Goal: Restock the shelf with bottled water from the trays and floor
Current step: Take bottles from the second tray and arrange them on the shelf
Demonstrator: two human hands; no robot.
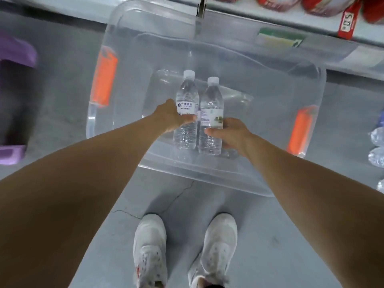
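Two clear water bottles with white caps are side by side inside a large clear plastic bin with orange handles. My left hand grips the left bottle around its labelled middle. My right hand grips the right bottle lower down, with the thumb across its front. Both arms reach down into the bin.
The bin stands on the grey floor against a grey shelf edge with red packages and a red price tag. A purple stool is at the left. More bottled water lies on the floor at the right edge. My white shoes stand below.
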